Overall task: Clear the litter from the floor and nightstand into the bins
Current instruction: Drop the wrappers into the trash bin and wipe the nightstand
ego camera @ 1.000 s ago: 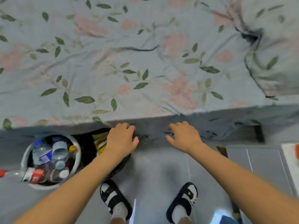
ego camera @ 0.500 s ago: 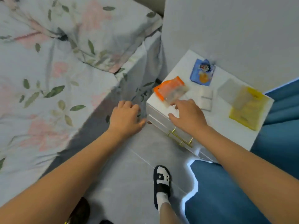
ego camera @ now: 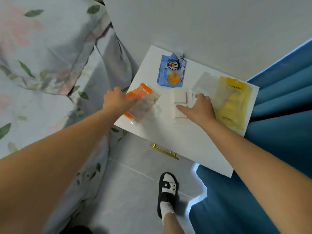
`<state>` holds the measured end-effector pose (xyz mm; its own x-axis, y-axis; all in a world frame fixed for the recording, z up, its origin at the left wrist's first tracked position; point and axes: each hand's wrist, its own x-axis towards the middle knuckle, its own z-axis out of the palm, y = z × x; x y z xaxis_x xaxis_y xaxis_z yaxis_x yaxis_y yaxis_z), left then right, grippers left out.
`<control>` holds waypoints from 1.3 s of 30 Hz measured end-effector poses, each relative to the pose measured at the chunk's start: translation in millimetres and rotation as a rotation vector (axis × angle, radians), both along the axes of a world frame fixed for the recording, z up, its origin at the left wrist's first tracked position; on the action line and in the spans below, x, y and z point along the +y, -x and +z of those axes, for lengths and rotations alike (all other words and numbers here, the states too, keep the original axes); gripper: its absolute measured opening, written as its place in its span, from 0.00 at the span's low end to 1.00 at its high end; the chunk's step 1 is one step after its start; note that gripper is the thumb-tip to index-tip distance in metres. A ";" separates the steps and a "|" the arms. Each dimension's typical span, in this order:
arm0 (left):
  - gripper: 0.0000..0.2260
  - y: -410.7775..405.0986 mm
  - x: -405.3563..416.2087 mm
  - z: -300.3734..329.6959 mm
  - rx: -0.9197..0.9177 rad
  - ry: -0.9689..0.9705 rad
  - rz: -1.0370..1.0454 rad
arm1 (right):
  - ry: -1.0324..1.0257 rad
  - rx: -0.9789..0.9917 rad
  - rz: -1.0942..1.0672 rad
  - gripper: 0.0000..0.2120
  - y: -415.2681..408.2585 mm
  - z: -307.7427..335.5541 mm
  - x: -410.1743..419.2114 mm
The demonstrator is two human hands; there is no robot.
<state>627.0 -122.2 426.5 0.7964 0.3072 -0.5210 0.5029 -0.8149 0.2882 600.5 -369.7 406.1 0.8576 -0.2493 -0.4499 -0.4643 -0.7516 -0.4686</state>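
On the white nightstand tabletop [ego camera: 177,142] at frame centre lie four pieces of litter. The left hand [ego camera: 116,102] touches the orange-and-clear plastic wrapper [ego camera: 143,102] at its left end; whether it grips is unclear. The right hand [ego camera: 199,108], fingers spread, rests on the flat white packet [ego camera: 181,103]. The blue cartoon snack wrapper [ego camera: 171,71] and yellow plastic pouch [ego camera: 231,103] lie untouched. Best pinch each thin piece by an edge.
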 end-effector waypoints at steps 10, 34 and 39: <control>0.45 -9.7 -19.0 -19.0 0.118 -0.078 -0.062 | 0.232 0.063 0.081 0.42 -13.3 -18.3 24.3; 0.10 168.0 95.7 2.6 -0.208 0.624 0.539 | 0.004 -0.263 0.533 0.26 97.0 24.7 122.8; 0.09 284.2 196.1 14.4 -0.271 0.600 0.711 | -0.052 -0.198 0.758 0.27 167.3 28.3 239.9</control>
